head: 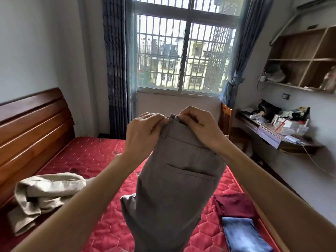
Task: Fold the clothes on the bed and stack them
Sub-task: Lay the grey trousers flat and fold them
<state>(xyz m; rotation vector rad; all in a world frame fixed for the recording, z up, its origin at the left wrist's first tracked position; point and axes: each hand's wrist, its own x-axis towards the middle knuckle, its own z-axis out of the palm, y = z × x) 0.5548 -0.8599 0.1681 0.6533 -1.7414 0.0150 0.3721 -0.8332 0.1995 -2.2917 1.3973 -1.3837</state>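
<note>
Grey trousers [174, 179] hung lengthwise above the bed [101, 160], raised by the waistband so that, by appearance, the legs could drop straight and the two halves be matched before folding. The left hand [143, 132] pinched the waistband at its left end, and the right hand [198, 127] pinched it just beside, the fingers of each grip curled tight on the cloth and close together at the top. A back pocket faced the camera. On the red quilted mattress a crumpled beige garment [45, 195] lay to the left, not yet folded. At the right edge lay a folded maroon garment [234, 204] and folded blue jeans [243, 235], touching or nearly so. The hanging trousers hid the middle of the bed. A cluttered tabletop [276, 135] stood well apart by the wall.
</note>
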